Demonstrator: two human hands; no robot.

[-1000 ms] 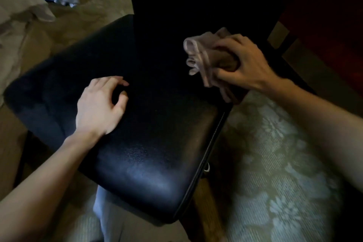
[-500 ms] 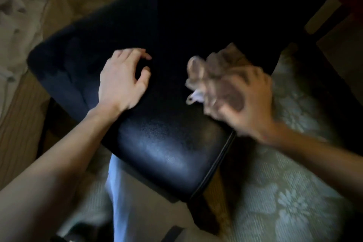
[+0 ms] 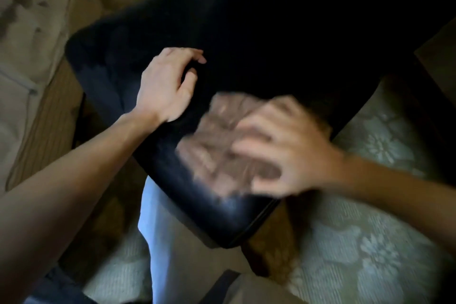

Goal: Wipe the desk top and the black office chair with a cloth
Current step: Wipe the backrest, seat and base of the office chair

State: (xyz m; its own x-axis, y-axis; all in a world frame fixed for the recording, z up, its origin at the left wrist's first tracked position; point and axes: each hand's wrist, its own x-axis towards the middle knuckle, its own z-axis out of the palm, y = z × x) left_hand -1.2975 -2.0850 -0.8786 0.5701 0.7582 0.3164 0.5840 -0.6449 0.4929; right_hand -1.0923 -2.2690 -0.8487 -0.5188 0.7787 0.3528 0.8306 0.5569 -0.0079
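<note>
The black office chair seat [image 3: 138,74] fills the middle of the view, its backrest dark at the upper right. My left hand [image 3: 167,86] rests on the seat with loosely bent fingers and holds nothing. A crumpled pinkish-brown cloth [image 3: 217,150] lies spread on the near front part of the seat. My right hand [image 3: 288,145], blurred by motion, presses down on the cloth with its fingers spread over it. The desk top is out of view.
Pale bedding [image 3: 27,39] lies at the left over a wooden floor strip [image 3: 49,118]. A light floral-patterned rug [image 3: 365,242] lies to the right of and below the chair. My light trouser leg [image 3: 160,242] stands at the seat's front edge.
My right hand has swept the cloth from the seat's far right side down toward its near front corner, and the cloth now lies flatter. My left hand stays on the seat.
</note>
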